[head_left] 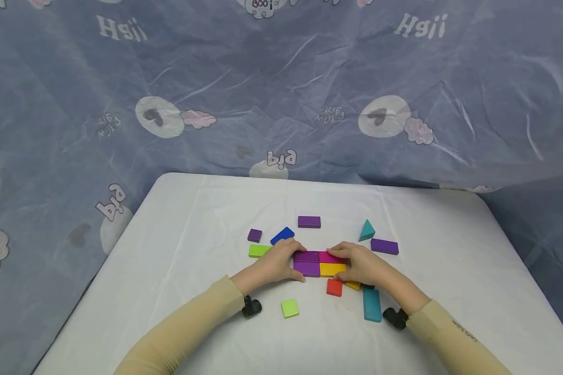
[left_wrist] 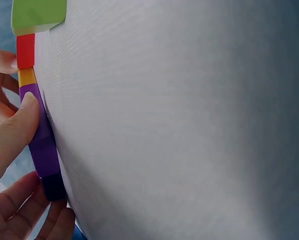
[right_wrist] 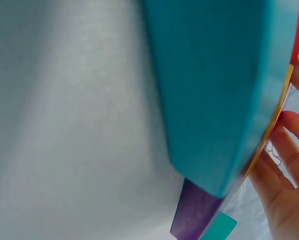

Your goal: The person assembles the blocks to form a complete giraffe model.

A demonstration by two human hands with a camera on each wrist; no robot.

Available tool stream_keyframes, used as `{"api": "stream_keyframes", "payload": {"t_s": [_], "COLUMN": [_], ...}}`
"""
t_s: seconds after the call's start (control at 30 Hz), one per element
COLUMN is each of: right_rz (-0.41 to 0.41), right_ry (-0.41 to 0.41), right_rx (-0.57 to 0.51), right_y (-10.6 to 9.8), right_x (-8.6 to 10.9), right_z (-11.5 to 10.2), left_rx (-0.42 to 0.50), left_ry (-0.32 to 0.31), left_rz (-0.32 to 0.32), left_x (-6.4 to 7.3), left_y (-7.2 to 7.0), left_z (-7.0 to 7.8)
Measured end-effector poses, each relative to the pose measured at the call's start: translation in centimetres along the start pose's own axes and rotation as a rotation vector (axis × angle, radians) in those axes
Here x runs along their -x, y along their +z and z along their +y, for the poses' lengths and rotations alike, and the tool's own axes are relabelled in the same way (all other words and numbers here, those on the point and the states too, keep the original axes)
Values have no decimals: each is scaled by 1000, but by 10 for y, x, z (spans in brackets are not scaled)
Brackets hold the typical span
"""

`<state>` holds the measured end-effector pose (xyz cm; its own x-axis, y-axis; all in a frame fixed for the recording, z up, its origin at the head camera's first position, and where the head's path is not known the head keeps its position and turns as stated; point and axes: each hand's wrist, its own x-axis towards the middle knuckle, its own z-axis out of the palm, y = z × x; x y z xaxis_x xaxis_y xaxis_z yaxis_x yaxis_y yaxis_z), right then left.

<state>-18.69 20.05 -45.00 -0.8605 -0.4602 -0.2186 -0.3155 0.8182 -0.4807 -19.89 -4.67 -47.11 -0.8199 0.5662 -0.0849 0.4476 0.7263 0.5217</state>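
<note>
Two purple rectangular blocks (head_left: pixel 306 269) lie side by side on the white table, their right ends against a magenta block (head_left: pixel 330 257) and a yellow block (head_left: pixel 332 270), forming a flat rectangle. My left hand (head_left: pixel 274 264) grips the purple pair from the left, thumb on the near edge and fingers round the far side. In the left wrist view, its thumb presses a purple block's side (left_wrist: pixel 43 150). From the right, my right hand (head_left: pixel 362 264) holds the magenta and yellow pair, thumb near and fingertips far. A red square block (head_left: pixel 334 287) sits just in front of the yellow one.
Beyond the hands lie a purple block (head_left: pixel 309 222), a small purple square (head_left: pixel 255 235), a blue block (head_left: pixel 282 235), a teal triangle (head_left: pixel 367 230) and another purple block (head_left: pixel 384 247). Green blocks (head_left: pixel 290 308) and a teal rectangle (head_left: pixel 371 304) lie nearby. Patterned fabric (head_left: pixel 262 83) hangs behind.
</note>
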Motion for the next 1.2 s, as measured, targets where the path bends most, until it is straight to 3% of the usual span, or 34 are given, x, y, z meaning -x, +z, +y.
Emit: {"api": "stream_keyframes", "payload": {"t_s": [0.4, 0.53, 0.67, 0.77, 0.87, 1.0, 1.2], "right_rz": [17, 20, 15, 7, 2, 4, 6], "right_ry": [-36, -46, -43, -34, -27, -27, -29], "right_rx": [-8, -9, -27, -36, -40, -37, -34], "right_y": [3, 2, 1, 1, 2, 2, 0], "right_x": [3, 4, 4, 3, 3, 2, 1], "right_z": [5, 6, 7, 8, 7, 7, 8], "left_rx": [61, 116, 104, 74, 46, 23, 7], "left_ry": [0, -34, -128, -204, -237, -248, -265], "left_rz": [2, 148, 274, 254, 211, 162, 153], "left_x": [3, -1, -11, -18, -21, -24, -26], "left_y": [-3, -16, -30, -34, -33, -31, -31], "left_z": [-1, -6, -18, -27, -29, -27, -24]}}
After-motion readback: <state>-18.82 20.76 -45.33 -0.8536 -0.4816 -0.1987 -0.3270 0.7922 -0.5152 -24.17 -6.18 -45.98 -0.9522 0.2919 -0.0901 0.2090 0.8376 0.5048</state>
